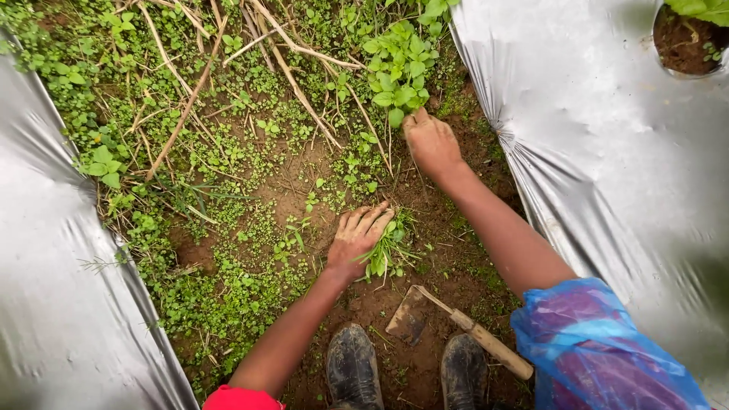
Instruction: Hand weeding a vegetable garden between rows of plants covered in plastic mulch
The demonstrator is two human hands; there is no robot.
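Note:
I look down at a soil furrow thick with small green weeds. My left hand rests low on the dirt and holds a bunch of pulled weeds against the ground. My right hand reaches farther ahead, its fingers closed at the base of a leafy broad-leaved weed clump. A small hoe with a muddy metal blade and a wooden handle lies on the soil just in front of my muddy boots.
Silver plastic mulch sheets cover the raised beds on both sides. A planting hole with soil opens in the right sheet. Dry brown stalks lie across the weeds ahead.

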